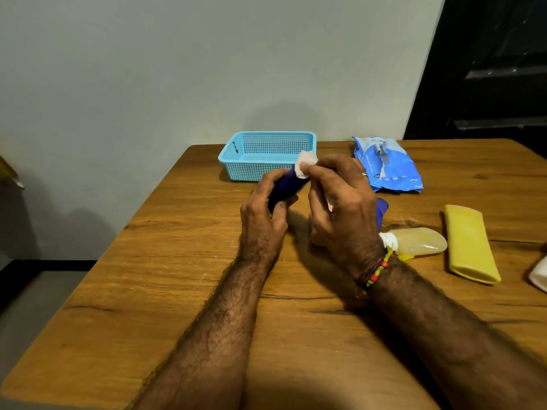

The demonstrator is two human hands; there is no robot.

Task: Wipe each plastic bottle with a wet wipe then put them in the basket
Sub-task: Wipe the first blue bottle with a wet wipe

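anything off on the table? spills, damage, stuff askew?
No spills or damage visible. The remaining bottles, clear and yellow, lie on their sides, loosely scattered. The wet wipe pack looks crumpled. The blue basket sits upright with no bottles visible inside. The left hand holds the dark blue bottle; the right hand wipes it.

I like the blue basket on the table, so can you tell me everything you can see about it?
The blue basket is a light blue, rectangular tray that looks like plastic, with low walls full of tiny holes and a smooth rim. It sits upright and flat near the far edge of the wooden table, close to the wall. Nothing shows inside it. The hands, the dark blue bottle and the white wipe are held in front of it and hide its near right corner, so whether they touch it cannot be told.
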